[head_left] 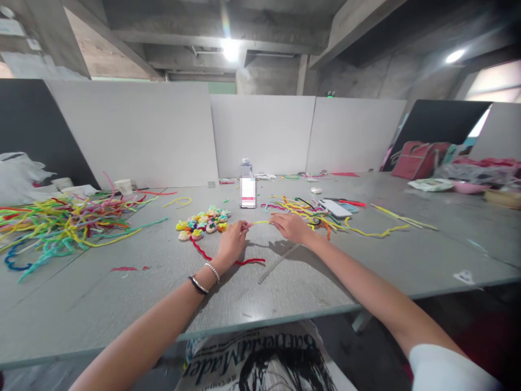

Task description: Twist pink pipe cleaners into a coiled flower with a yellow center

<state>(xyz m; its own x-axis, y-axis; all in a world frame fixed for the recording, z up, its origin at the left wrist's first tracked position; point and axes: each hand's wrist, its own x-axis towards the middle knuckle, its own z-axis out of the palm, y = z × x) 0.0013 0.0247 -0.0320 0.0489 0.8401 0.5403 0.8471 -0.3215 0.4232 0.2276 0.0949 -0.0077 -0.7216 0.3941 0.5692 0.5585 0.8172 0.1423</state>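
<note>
Forearms (163, 320), angled inward.
We saw left hand (233, 239) and right hand (291, 227) pinch a yellow strand (261, 222) between them.

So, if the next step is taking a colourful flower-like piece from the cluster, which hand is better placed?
Probably the left hand: it is close beside the cluster, while the right hand is farther off. Both hold the yellow strand, so the left may need to release it.
</note>
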